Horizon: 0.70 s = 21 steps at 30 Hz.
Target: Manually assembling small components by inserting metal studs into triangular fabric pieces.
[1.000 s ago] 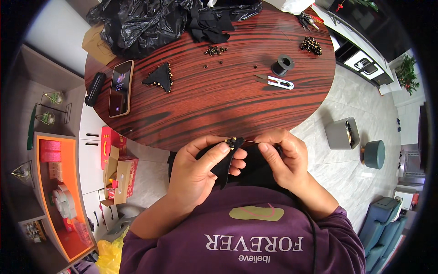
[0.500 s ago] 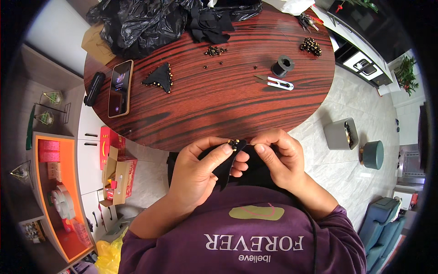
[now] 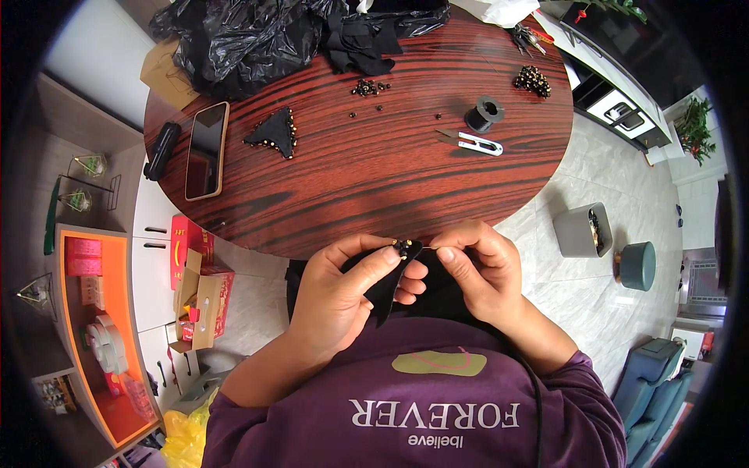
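Observation:
Close to my body, just off the near edge of the table, my left hand (image 3: 335, 292) pinches a black fabric piece (image 3: 382, 288) between thumb and fingers. Small black and gold beads (image 3: 403, 249) sit along its upper edge by my thumb tip. My right hand (image 3: 485, 269) is closed, thumb against forefinger, on a thin needle (image 3: 428, 248) pointing toward the beaded edge. Whether its tip is in the cloth is too small to tell. On the table lie a beaded black fabric triangle (image 3: 273, 134), a black thread spool (image 3: 485, 115) and white-handled thread snips (image 3: 479, 144).
Loose beads (image 3: 368, 86) and a bead heap (image 3: 532, 80) lie farther back. A phone (image 3: 207, 152) and a black case (image 3: 162, 151) are at the left. Black plastic bags (image 3: 242, 47) and fabric pieces (image 3: 363, 47) cover the far side. A grey bin (image 3: 577, 232) stands right.
The phone's screen has gone from lit to dark. Both hands keep nearly the same place and the same hold.

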Motion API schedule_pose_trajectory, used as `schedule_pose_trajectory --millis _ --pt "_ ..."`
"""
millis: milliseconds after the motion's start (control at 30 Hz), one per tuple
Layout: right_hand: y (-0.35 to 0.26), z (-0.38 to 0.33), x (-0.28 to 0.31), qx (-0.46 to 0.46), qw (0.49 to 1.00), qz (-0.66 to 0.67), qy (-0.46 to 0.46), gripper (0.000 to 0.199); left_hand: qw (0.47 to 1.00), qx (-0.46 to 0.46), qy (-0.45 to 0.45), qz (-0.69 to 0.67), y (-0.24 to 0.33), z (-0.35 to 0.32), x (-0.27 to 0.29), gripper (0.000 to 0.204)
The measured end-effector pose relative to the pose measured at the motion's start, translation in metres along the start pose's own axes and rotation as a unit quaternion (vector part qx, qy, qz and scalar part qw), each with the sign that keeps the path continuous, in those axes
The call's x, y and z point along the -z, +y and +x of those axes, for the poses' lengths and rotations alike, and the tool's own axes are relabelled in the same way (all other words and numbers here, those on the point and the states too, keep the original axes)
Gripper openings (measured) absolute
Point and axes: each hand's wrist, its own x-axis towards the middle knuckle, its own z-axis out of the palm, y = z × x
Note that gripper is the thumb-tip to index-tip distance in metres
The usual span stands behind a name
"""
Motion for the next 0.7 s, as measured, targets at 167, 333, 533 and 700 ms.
schedule_pose_trajectory --millis 167,333,533,700 --pt "-0.001 -0.001 0.001 -0.002 1.0 -0.006 -0.001 0.006 0.999 0.009 -0.023 -0.025 -0.001 0.001 0.001 0.014" --pt "-0.003 -0.001 0.002 -0.013 0.999 0.031 -0.019 0.006 0.999 0.0 -0.032 -0.012 -0.004 0.002 -0.001 0.014" --pt "-0.005 0.001 -0.01 -0.067 0.987 0.143 0.005 0.01 0.999 0.01 -0.036 -0.01 -0.004 0.005 -0.002 0.013" --pt "-0.005 0.003 -0.013 -0.009 0.998 0.063 0.03 0.014 0.999 -0.005 -0.012 0.031 -0.004 0.005 -0.004 0.013"
